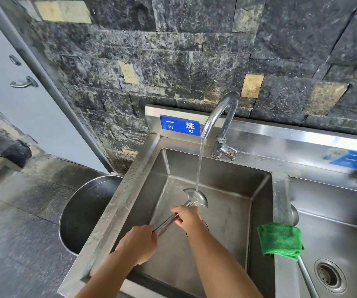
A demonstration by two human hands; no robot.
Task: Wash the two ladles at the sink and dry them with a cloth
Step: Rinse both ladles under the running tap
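A steel ladle is held over the left sink basin, its bowl under the water stream running from the curved tap. My left hand grips the lower end of its handle. My right hand grips the handle higher up, close to the bowl. A folded green cloth lies on the divider between the two basins. The second ladle lies partly under the cloth, with its handle running down into the right basin and its bowl showing above the cloth.
A large steel pot stands on the floor left of the sink. The right basin has a round drain. A blue sign is fixed to the splashback. Behind it is a dark stone wall, and a door with a handle is on the left.
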